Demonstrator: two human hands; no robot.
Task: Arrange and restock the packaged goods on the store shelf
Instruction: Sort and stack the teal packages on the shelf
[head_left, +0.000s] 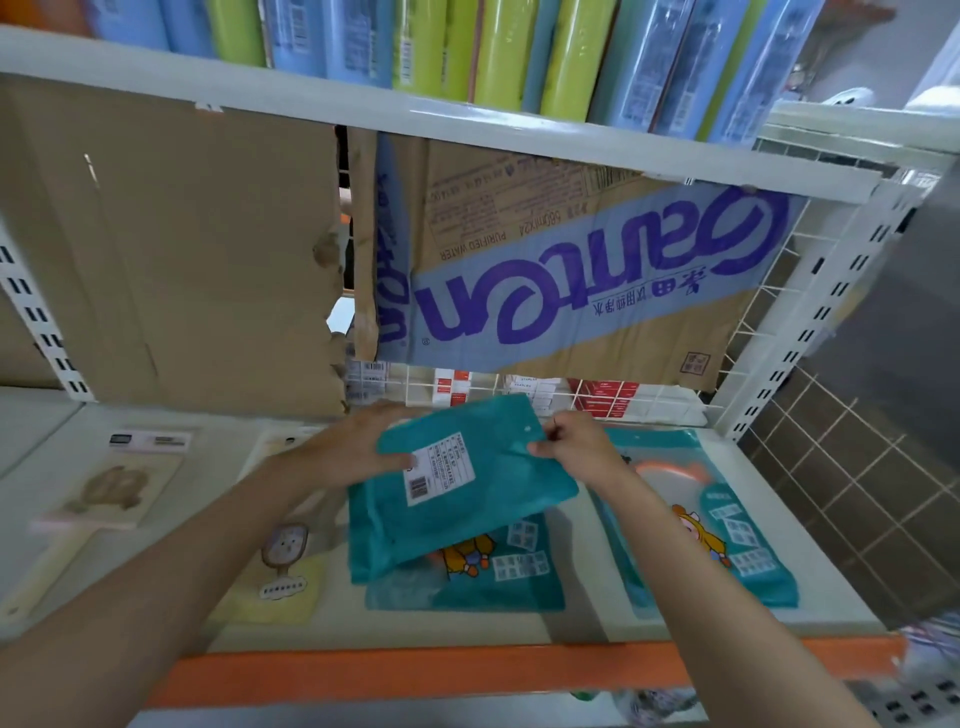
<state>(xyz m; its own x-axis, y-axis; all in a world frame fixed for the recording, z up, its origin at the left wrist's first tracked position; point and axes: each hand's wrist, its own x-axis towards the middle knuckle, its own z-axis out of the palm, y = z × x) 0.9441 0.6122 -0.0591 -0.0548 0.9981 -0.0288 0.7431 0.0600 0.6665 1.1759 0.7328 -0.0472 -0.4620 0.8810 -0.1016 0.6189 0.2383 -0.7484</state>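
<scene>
**Held teal packet** (467, 499): flat pouch, white barcode label facing up. It is raised just above the shelf (587, 587) at picture centre, with its far edge tilted higher.

**Placement:** judged mid-placement. It hovers over the lower teal packet (483, 582), which lies printed side up at its 6 o'clock. It is likely to be stacked there or turned to match.

**Right teal packet** (737, 540): lies flat at 3 o'clock, apart.

**Left hand** (353, 452): at 9 o'clock of the pouch, thumb laid on the label side. The fingers are apparently behind the edge, though blur leaves that uncertain; the grip looks meant to steady the pouch.

**Right hand** (576, 447): at 2 o'clock, pinching the top corner between thumb and curled fingers.

**Hands' approach:** both forearms reach in from 6 o'clock.

**Cream packets** (280, 582): at 8 o'clock.

**Cardboard sheet** (171, 249): lines the back at 11 o'clock.
</scene>
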